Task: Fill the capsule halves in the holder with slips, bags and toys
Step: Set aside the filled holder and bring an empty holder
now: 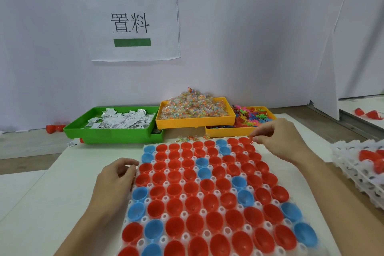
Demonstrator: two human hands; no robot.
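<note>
My right hand [284,141] pinches a small orange toy [251,138] just above the far right corner of the holder [145,147]; the empty red cups lie directly below. My left hand [116,174], loosely curled, holds nothing at the holder's left edge.

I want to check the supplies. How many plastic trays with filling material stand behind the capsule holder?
3. The green tray of paper slips is at the left, one yellow tray of small bags in the middle, another yellow tray of toys at the right, partly hidden by the right hand.
</note>
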